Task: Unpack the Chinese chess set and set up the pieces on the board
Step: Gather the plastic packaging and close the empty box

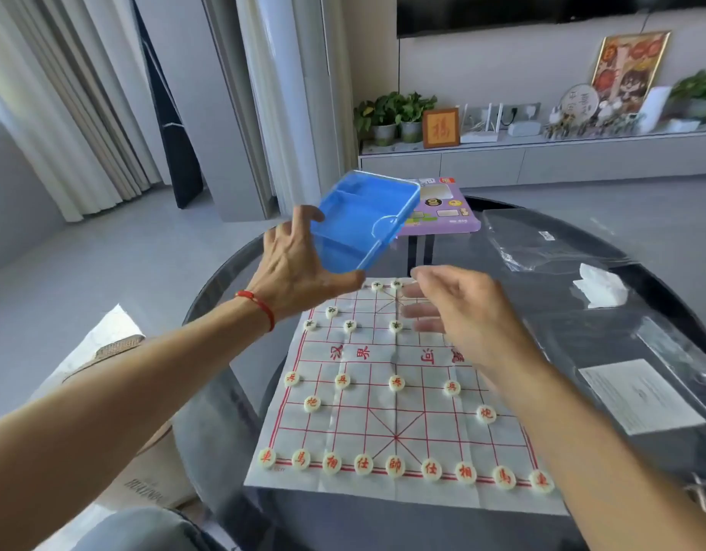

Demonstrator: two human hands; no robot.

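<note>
Above the far edge of the board (399, 391), the left hand (299, 268) holds up a blue plastic box (363, 220), tipped on its side. Its fingers and thumb curl round the box's near end. The box looks empty inside, but part of it is hidden.

Just past the middle of the board, the right hand (458, 308) floats with its fingers loose and holding nothing. It looks a bit blurry.

On the board's near side, the red pieces (395, 465) sit in a full back row, with four small soldiers and two cannons ahead of them. The fifth soldier spot is behind the right arm, so I cannot tell. On the board's far side, only a few dark pieces (350, 326) are down, so the job is about half done.

Behind the board lies a purple pack (446, 212) on the desk (582, 312).

What could go wrong? If pieces are left in the tipped box, they may spill and knock the far rows. The right arm hangs low over the board and could bump a red piece or drag the thin sheet.
</note>
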